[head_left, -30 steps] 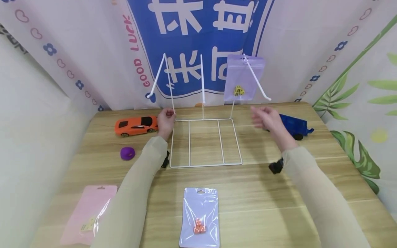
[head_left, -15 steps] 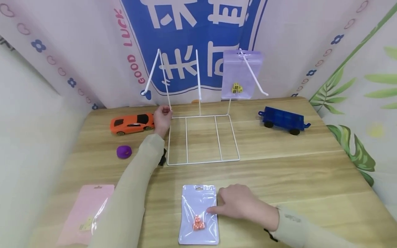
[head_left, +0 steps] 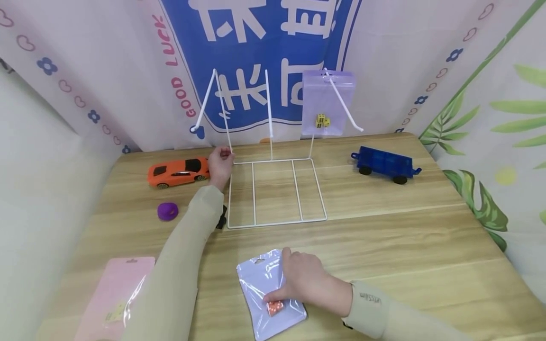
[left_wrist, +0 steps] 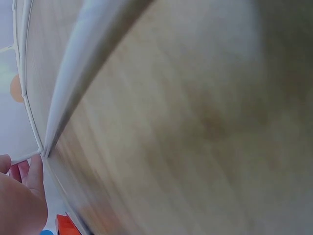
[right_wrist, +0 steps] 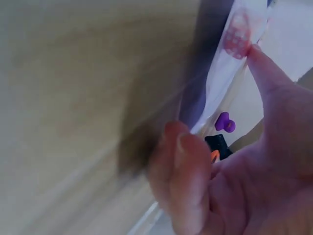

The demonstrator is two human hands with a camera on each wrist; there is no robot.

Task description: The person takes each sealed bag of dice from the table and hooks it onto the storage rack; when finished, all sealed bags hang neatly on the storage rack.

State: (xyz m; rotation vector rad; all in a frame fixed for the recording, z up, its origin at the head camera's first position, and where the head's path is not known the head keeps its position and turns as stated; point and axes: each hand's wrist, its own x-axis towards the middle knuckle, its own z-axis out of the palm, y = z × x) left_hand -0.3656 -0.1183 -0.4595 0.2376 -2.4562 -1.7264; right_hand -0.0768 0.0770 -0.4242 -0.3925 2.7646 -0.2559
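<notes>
In the head view my left hand (head_left: 221,166) pinches the white wire rack (head_left: 277,222) low on its left upright; the left wrist view shows thumb and fingers at the wire (left_wrist: 30,155). My right hand (head_left: 307,279) grips a pale purple zip bag (head_left: 256,279) by its right edge, thumb across its front. Orange dice (head_left: 275,308) show through the bag beside the thumb, partly covered. The bag lies tilted near the table's front. Another purple bag (head_left: 313,94), with yellow dice (head_left: 322,121) inside, hangs on the rack's right hook.
An orange toy car (head_left: 177,173) stands beside my left hand, with a purple round object (head_left: 168,211) nearer. A pink bag (head_left: 111,289) lies front left, partly behind my left sleeve. A blue toy trailer (head_left: 384,163) stands back right. A printed curtain (head_left: 362,47) hangs behind the table.
My right hand has come from near the blue trailer to the front purple bag, taken hold of it and turned it askew. The left hand stays at the rack.
</notes>
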